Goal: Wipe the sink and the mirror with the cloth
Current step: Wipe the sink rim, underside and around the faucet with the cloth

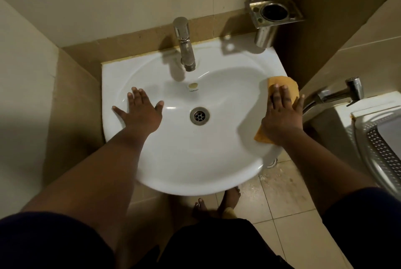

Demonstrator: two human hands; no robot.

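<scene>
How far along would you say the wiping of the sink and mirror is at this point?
Nothing can be called finished: the frame does not show which parts are already wiped. In hand: the right hand presses the cloth flat on the right rim of the sink, while the left hand rests open on the left side. Left: the rest of the sink, and the mirror, which is out of view.

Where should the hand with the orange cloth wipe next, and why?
Probably down into the bowl toward the drain. The right hand presses the orange cloth flat on the sink at its right rim, while the left hand rests open on the left rim, so the middle of the bowl looks unwiped.
</scene>
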